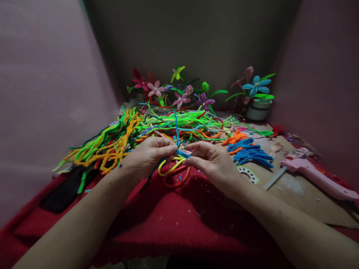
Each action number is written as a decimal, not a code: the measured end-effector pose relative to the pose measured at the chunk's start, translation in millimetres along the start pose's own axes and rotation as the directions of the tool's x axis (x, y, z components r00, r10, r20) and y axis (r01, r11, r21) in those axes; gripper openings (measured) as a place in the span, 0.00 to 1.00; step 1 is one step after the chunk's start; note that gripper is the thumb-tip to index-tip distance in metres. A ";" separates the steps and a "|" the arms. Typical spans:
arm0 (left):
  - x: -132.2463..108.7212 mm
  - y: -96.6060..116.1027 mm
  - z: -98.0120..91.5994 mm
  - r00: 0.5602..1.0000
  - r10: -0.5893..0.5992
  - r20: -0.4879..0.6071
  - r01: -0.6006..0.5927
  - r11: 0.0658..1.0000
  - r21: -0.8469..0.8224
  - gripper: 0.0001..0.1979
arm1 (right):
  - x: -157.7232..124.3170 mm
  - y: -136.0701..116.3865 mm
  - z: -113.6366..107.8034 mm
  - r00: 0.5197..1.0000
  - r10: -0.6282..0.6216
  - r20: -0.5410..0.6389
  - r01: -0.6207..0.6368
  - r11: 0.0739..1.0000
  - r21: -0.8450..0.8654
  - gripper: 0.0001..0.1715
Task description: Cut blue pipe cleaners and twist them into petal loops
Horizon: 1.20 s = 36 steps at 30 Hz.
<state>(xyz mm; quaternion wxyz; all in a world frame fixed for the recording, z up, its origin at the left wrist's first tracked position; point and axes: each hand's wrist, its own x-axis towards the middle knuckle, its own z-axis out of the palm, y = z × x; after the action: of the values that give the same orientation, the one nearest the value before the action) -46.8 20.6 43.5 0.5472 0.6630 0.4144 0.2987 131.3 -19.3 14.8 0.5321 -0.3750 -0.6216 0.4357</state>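
My left hand (150, 154) and my right hand (211, 160) meet at the middle of the red cloth (168, 220). Both pinch a small piece of blue pipe cleaner (181, 152) between their fingertips; one blue end (176, 129) sticks up behind the left fingers. A yellow loop (168, 170) and a red loop (176, 180) of pipe cleaner lie just under the hands. Behind them spreads a big heap of loose pipe cleaners (134, 130) in green, yellow, orange and other colours.
Folded blue and orange pipe cleaner pieces (248, 149) lie right of my hands. A pink glue gun (314, 173) rests on brown cardboard (303, 201) at right. Finished pipe cleaner flowers (179, 93) stand at the back, a blue one (256, 86) in a white pot (259, 109).
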 end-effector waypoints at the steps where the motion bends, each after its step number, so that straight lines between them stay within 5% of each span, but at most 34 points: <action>1: -0.5 0.6 -0.2 1.000 0.016 0.000 -0.016 1.000 0.018 0.15 | 0.6 -0.6 -1.3 0.999 -0.004 0.034 0.003 1.000 0.013 0.14; 5: -3.8 5.0 3.6 0.998 0.042 0.043 -0.048 0.989 0.143 0.14 | 1.2 -5.3 -7.2 0.955 -0.297 0.004 0.285 0.915 -0.285 0.17; 8: -6.1 8.8 8.3 0.995 0.023 0.102 -0.042 0.981 0.189 0.12 | 1.0 -7.2 -9.5 0.838 -0.534 0.112 0.477 0.617 -0.626 0.14; 11: -7.3 11.1 10.7 0.993 0.010 0.116 -0.033 0.980 0.197 0.12 | 1.7 -6.2 -9.9 0.808 -0.553 0.205 0.489 0.433 -0.757 0.09; 15: -8.1 12.4 9.8 0.988 -0.012 0.155 -0.018 0.981 0.194 0.12 | 1.9 -3.3 -9.7 0.833 -0.512 0.210 0.441 0.384 -0.811 0.12; 18: -7.7 12.7 11.1 0.987 -0.033 0.155 0.007 0.986 0.166 0.09 | -0.4 -1.9 -8.0 0.855 -0.485 0.186 0.411 0.411 -0.814 0.13; 21: -6.6 11.7 16.1 0.997 -0.046 0.057 0.038 0.992 0.122 0.08 | -3.9 -2.8 -4.4 0.913 -0.396 0.095 0.324 0.565 -0.759 0.11; 24: -5.8 8.8 20.6 0.998 -0.053 -0.033 0.056 0.994 0.099 0.08 | -5.7 -6.6 -0.9 0.991 -0.132 -0.024 0.099 0.838 -0.537 0.11; 26: -5.5 6.3 21.7 0.997 -0.043 -0.060 0.047 0.996 0.081 0.08 | -5.1 -9.3 0.0 0.996 0.084 -0.039 -0.092 0.951 -0.296 0.10; 30: -4.9 3.4 22.0 0.996 -0.003 -0.088 0.007 0.999 0.042 0.09 | -1.7 -11.4 -1.4 0.940 0.341 -0.009 -0.341 0.940 -0.004 0.08; 36: -5.9 6.3 25.2 0.995 0.016 -0.100 -0.007 0.996 0.088 0.06 | 1.6 -12.6 -1.4 0.917 0.398 -0.003 -0.398 0.916 -0.042 0.10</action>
<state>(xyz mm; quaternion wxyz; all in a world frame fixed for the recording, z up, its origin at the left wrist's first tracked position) -26.8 3.0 44.4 0.4944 0.6728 0.4502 0.3165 132.4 -21.9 27.2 0.4227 -0.5035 -0.5428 0.5226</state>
